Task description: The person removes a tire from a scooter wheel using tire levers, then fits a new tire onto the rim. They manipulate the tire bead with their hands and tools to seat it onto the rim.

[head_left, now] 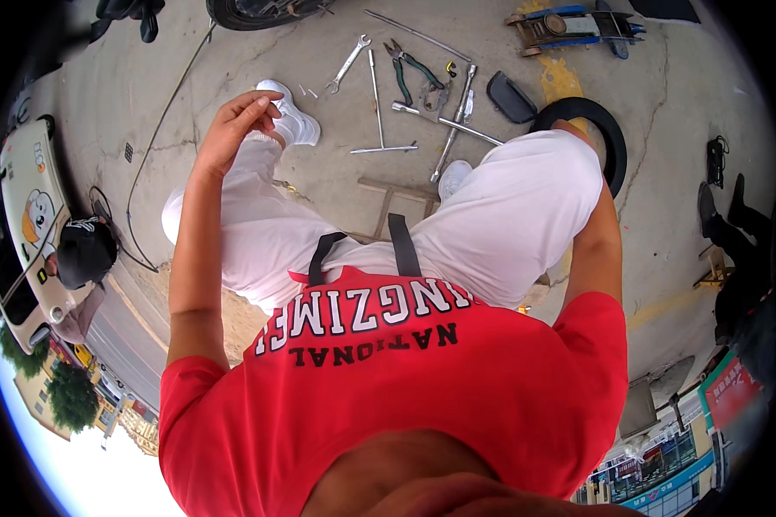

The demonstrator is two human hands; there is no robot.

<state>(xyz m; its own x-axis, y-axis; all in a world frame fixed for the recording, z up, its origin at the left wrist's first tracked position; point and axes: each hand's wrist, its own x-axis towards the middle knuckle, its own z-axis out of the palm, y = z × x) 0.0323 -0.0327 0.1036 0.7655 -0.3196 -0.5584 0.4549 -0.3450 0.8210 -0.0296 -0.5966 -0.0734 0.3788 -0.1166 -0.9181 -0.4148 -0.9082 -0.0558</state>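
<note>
My left hand (pixel 240 127) hangs above the white shoe on my left foot. Its fingers stretch loosely to the right, and I see nothing in them. My right forearm passes behind my raised right knee. Only a sliver of my right hand (pixel 569 128) shows, beside a black tyre (pixel 614 142) on the ground; its fingers are hidden. Between my feet lie a combination wrench (pixel 348 65), pliers (pixel 411 71) with dark green handles, a T-handle wrench (pixel 377 108), a cross-shaped wheel wrench (pixel 451 132) and a thin metal rod (pixel 416 34). A dark grey tray (pixel 510 97) rests near the tyre.
A blue floor jack (pixel 573 30) stands far right, and part of a wheel (pixel 267 9) shows at the top. A hose (pixel 158 138) runs along the left. One person in a black cap (pixel 86 252) is near a parked van (pixel 39 215); another's dark-clothed legs (pixel 737 224) are at right.
</note>
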